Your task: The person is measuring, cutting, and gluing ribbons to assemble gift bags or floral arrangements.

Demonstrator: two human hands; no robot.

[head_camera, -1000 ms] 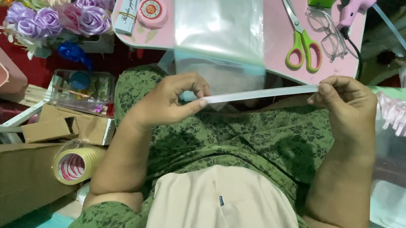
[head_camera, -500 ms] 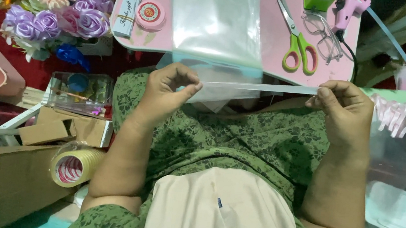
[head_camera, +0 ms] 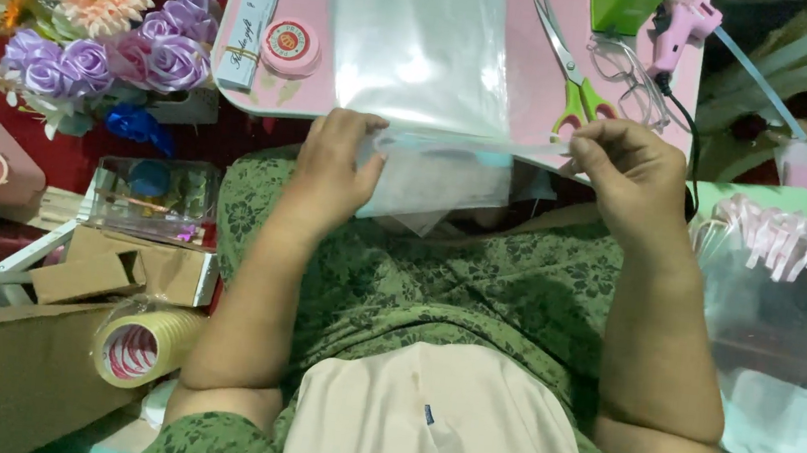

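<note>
Head view: a pink worktop [head_camera: 518, 89] is crowded with green-handled scissors [head_camera: 578, 90], a pink glue gun [head_camera: 683, 18] and clear plastic sheeting [head_camera: 418, 43]. A thin clear strip [head_camera: 472, 145] is pinched at the worktop's near edge by the fingers of left hand [head_camera: 335, 164] and right hand [head_camera: 630, 165]. Artificial flowers [head_camera: 95, 24] are cut off top left; the strip's exact outline is hard to discern.

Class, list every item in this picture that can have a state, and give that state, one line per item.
Clear plastic sheet: flat on the pink table, near edge lifted.
Left hand: pinching the sheet's edge.
Right hand: pinching the sheet's edge.
Green-handled scissors: closed, lying flat.
Pink glue gun: lying down, cord attached.
Yellow tape roll: on its side.
</note>
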